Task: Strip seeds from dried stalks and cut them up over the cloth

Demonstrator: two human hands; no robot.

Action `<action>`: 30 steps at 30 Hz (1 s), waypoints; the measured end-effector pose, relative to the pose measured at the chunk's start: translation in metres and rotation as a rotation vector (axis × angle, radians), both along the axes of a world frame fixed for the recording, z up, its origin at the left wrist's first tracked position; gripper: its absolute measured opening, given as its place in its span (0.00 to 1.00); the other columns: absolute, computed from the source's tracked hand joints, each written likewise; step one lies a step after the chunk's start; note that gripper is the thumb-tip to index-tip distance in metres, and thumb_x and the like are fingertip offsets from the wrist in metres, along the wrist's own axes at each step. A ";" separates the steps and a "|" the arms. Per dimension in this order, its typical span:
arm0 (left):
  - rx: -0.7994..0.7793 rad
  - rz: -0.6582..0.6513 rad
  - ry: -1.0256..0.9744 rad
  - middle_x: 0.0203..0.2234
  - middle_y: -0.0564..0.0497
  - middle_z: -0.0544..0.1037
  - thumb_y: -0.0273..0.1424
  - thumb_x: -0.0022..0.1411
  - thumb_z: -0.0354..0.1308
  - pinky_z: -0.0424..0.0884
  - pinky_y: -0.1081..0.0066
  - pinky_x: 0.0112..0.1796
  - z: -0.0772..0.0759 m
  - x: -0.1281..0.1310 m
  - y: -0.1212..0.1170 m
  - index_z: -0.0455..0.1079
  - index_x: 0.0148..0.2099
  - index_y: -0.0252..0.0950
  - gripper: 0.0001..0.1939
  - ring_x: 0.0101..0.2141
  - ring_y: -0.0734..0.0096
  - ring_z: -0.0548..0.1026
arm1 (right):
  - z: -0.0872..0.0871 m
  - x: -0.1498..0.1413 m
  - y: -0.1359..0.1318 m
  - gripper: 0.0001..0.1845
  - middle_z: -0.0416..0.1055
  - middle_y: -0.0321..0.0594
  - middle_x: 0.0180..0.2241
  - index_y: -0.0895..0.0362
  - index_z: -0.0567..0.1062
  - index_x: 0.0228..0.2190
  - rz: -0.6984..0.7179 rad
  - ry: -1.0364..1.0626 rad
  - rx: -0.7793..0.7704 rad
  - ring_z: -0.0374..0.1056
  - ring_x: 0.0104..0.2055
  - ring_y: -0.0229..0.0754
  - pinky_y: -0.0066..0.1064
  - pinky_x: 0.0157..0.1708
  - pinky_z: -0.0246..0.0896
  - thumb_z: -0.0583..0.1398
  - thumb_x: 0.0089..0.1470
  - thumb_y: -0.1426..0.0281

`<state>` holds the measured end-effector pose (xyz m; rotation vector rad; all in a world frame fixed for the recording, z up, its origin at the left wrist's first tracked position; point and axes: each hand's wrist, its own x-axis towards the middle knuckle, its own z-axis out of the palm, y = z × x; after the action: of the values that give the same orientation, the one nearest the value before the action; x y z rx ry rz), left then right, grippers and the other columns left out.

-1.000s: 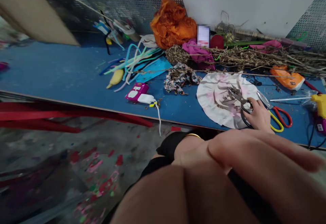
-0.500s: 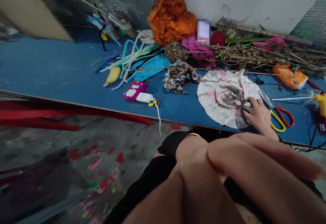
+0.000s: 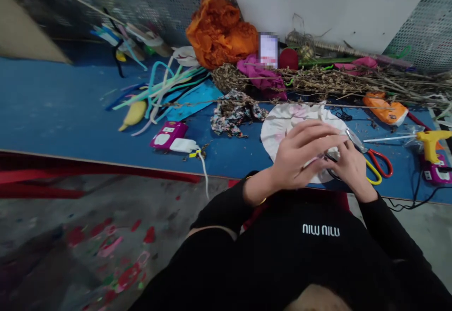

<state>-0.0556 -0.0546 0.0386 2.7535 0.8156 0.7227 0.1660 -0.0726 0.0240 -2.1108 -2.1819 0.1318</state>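
Note:
My left hand (image 3: 300,155) is over a round, wrinkled white cloth (image 3: 271,134) with pink stains, its fingers stretched toward the right and apart from the thumb. I see nothing held in it. My right hand (image 3: 352,167) is at the cloth's right edge, fingers curled over dark-handled scissors (image 3: 331,173). Both hands' fingertips meet or overlap there, hiding most of the scissors and the middle of the cloth. Just right of my right hand lies a second pair of scissors (image 3: 379,162), with one red and one yellow handle loop.
Dried stalks (image 3: 353,80), orange crumpled paper (image 3: 221,30) and magenta paper (image 3: 263,77) line the back. A purple and white device (image 3: 168,135) with a cable, a yellow banana-shaped thing (image 3: 133,114) and pipe cleaners (image 3: 162,85) lie left. A yellow glue gun (image 3: 431,143) lies right.
My left hand, formerly blurred close to the camera, has moved forward over the cloth to my right hand. My right hand stays at the dark-handled scissors. The view has shifted slightly right.

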 end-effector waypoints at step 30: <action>0.071 0.333 0.156 0.40 0.41 0.85 0.29 0.69 0.59 0.68 0.55 0.47 -0.034 0.051 0.177 0.81 0.44 0.36 0.09 0.43 0.53 0.79 | -0.012 0.029 -0.004 0.21 0.72 0.50 0.53 0.55 0.74 0.57 0.195 0.002 -0.010 0.69 0.53 0.52 0.38 0.52 0.64 0.59 0.64 0.64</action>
<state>-0.0046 0.1221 0.0045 2.7948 1.3284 0.6037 0.1954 -0.0766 0.0121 -1.8973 -2.3861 0.1600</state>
